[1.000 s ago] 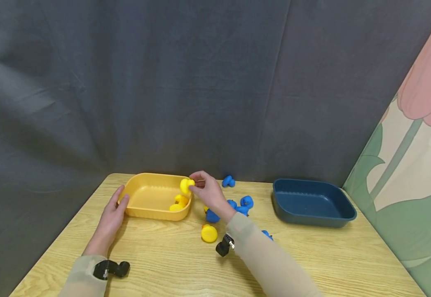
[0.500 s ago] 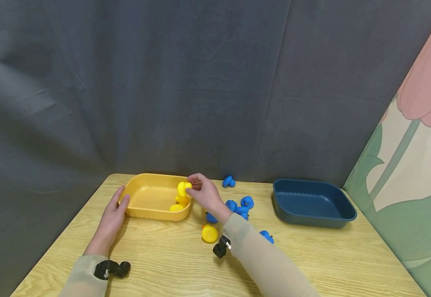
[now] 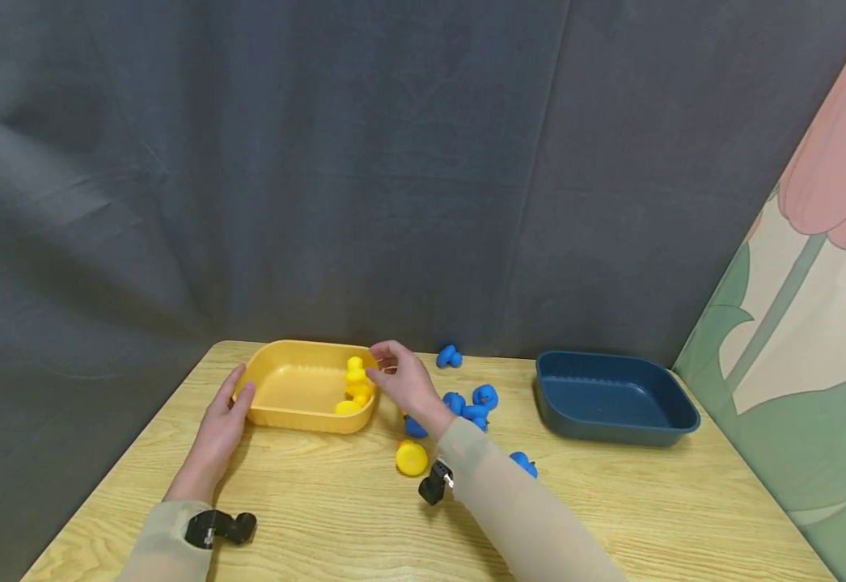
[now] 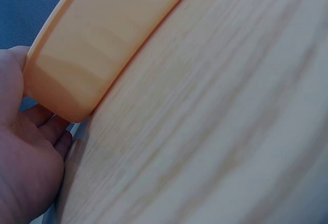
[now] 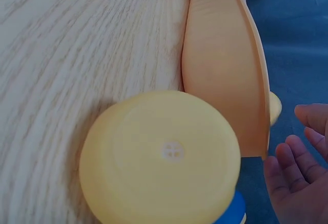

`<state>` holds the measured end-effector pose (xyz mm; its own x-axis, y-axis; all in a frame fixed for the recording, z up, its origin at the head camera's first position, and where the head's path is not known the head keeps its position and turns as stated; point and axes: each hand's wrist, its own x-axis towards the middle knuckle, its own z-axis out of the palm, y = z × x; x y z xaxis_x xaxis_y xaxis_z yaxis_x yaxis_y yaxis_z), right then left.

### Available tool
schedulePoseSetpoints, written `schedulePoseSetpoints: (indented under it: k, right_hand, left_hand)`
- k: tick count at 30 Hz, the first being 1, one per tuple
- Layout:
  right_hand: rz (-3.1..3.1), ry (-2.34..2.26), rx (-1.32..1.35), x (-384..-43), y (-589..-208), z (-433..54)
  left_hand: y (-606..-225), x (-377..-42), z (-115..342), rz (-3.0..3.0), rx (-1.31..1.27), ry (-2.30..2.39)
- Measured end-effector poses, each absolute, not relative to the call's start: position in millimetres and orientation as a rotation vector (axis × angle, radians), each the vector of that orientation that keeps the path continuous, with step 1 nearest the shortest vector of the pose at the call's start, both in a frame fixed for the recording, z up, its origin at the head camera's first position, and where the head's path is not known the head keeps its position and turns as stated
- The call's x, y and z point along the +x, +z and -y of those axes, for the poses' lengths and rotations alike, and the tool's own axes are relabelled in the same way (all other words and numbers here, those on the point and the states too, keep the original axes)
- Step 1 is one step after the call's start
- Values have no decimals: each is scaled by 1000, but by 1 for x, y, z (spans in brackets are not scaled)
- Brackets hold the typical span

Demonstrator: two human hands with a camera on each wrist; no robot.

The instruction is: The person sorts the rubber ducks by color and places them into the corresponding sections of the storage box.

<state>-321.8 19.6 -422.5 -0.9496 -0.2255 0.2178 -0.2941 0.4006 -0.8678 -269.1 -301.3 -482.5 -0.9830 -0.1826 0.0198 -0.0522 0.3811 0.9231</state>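
At the left end of a yellow tray [image 3: 292,417], my left hand [image 3: 221,428] rests against the outside, fingers fairly straight along the end and thumb by the near corner. The left wrist view shows this hand [image 4: 31,147] touching the tray wall. My right hand [image 3: 404,381] hovers at the tray's right rim, thumb and fingers apart and holding nothing. Just left of its fingertips, a yellow rubber duck [image 3: 354,365] sits on top of other yellow ducks [image 3: 348,407] heaped in the tray's right end. Another yellow duck [image 3: 412,458] lies on the table below the right wrist.
Several blue rubber ducks [image 3: 484,396] cluster right of the right hand, some partly behind the wrist. One blue duck [image 3: 449,356] lies near the curtain [image 3: 394,178], another [image 3: 523,463] beside the right sleeve. A dark blue tray [image 3: 615,432] stands at the right on the wooden table [image 3: 321,501].
My right hand has lowered a yellow duck into the yellow tray's right end and let it go, its fingers parting. My left hand has stayed at the tray's left end.
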Motion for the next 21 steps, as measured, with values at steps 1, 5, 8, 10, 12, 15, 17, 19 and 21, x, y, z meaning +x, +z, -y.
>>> schedulePoseSetpoints:
  k: [1, 5, 8, 10, 12, 15, 17, 19, 21]
  right_hand:
    - [2572, 1617, 480, -322, -422, -20]
    - [2551, 1611, 493, -321, -420, -24]
    - [2522, 1605, 515, -321, -418, -28]
    - [2508, 1598, 534, -321, -418, -33]
    - [2504, 1594, 549, -321, -417, -37]
    - [2520, 1572, 567, -318, -414, -45]
    - [2534, 1556, 573, -317, -412, -50]
    - [2549, 1537, 578, -315, -411, -55]
    - [2564, 1526, 576, -314, -411, -60]
  left_hand:
    - [-482, -270, 302, 2513, 216, -1673]
    - [-482, -270, 302, 2525, 230, -1673]
    - [-482, -270, 301, 2528, 232, -1675]
    - [-482, -269, 301, 2521, 227, -1680]
    - [-481, -269, 301, 2515, 222, -1684]
    - [-481, -268, 301, 2506, 216, -1685]
    - [-481, -268, 301, 2509, 218, -1680]
    - [-480, -267, 301, 2510, 218, -1671]
    - [-480, -267, 302, 2512, 223, -1667]
